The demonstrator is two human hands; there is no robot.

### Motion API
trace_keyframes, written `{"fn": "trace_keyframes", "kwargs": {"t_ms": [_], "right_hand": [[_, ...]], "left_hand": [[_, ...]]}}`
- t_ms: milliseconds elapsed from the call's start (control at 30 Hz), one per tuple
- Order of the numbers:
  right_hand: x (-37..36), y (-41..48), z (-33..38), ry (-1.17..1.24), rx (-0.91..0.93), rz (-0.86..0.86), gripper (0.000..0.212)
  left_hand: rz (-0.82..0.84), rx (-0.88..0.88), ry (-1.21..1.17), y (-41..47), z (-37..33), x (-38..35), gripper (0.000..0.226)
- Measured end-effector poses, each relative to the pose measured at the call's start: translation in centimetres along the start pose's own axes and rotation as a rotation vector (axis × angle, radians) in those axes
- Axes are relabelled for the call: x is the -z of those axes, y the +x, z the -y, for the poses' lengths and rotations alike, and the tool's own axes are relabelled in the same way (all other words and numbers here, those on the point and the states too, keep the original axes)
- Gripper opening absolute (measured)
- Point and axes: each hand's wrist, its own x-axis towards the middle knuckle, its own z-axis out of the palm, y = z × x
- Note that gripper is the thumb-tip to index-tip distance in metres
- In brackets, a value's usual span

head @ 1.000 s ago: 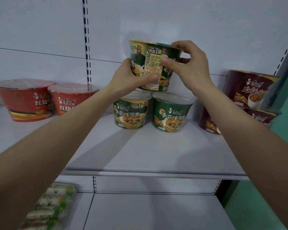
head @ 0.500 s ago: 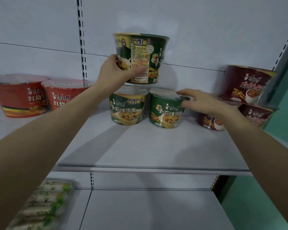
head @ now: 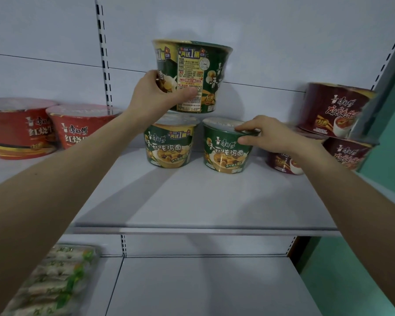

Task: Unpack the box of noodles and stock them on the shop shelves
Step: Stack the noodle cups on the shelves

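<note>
My left hand (head: 156, 96) grips a green noodle bowl (head: 196, 74) by its left side and holds it just above two green bowls that stand on the white shelf (head: 192, 201). The left green bowl (head: 169, 145) sits right under the held one. My right hand (head: 267, 135) rests on the rim of the right green bowl (head: 226, 151), fingers on its lid and thumb on its side.
Two red noodle bowls (head: 46, 131) stand at the shelf's left. Dark maroon bowls (head: 335, 110) are stacked at the right, next to the grey upright and a teal wall. On the lower shelf at bottom left lies a tray of wrapped packets (head: 53, 283).
My right hand let go of the raised green bowl and dropped to the right green bowl on the shelf. The left hand still holds the raised bowl, which shifted a little left.
</note>
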Motion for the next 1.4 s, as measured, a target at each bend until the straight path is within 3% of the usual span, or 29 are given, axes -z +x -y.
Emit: {"fn": "trace_keyframes", "kwargs": {"t_ms": [233,367,500,733,933,1133,1267,1400], "right_hand": [[0.1,0.5,-1.1,0.036,-0.005,0.042,0.043],[0.0,0.5,-0.5,0.128,-0.002,0.075,0.056],[-0.2,0.8,-0.5,0.137,0.006,-0.031,0.038],[0.1,1.1,-0.8,0.072,0.052,0.011,0.032],[-0.6,1.5,-0.7,0.017,0.026,0.015,0.033],[-0.7,1.4,-0.7,0.033,0.002,0.033,0.032],[-0.1,1.4,-0.5,0.114,-0.028,0.065,0.042],[2.3,1.7,1.4,0.466,-0.029,-0.224,0.056]], "left_hand": [[0.002,0.007,0.001,0.1,0.3,0.1,0.061],[0.006,0.0,0.01,0.2,0.4,0.1,0.059],[0.008,-0.002,0.001,0.4,0.5,0.0,0.063],[0.004,-0.009,-0.003,0.5,0.6,-0.2,0.061],[0.011,-0.004,0.0,0.8,1.0,-0.2,0.067],[0.004,-0.017,-0.011,0.7,0.5,-0.4,0.058],[0.013,-0.022,-0.004,0.6,0.1,-0.3,0.061],[0.049,-0.022,-0.001,0.4,-0.6,0.1,0.058]]}}
